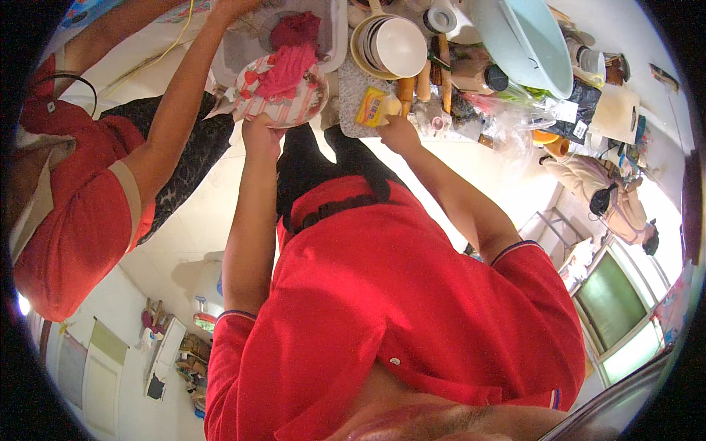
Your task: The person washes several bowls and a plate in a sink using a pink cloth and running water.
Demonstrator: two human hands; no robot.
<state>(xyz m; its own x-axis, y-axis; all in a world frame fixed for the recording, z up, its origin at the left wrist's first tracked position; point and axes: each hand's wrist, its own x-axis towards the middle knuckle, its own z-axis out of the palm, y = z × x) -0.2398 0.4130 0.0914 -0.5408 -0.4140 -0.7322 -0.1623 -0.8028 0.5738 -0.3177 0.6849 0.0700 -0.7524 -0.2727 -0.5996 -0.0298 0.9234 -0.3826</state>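
Observation:
At the top centre-left, my left hand [262,135] holds the near edge of a round plate with a red and pink pattern [300,110]. A wet-looking pink-red cloth [284,71] lies across the plate and reaches into a grey basin [336,33]. Further right, my right hand [400,132] grips a yellow packet [371,107] bearing writing, at the near edge of a speckled counter [348,88]. Beyond the packet, nested white bowls [401,47] rest in a larger, cream-coloured vessel [358,55].
Another person's arm [182,105] reaches over the basin from the left. Wooden-handled tools [423,82], a dark-lidded jar [496,78], plastic bags [515,121] and a large pale-blue basin [524,44] crowd the counter's right side. A person in beige [623,209] is far right.

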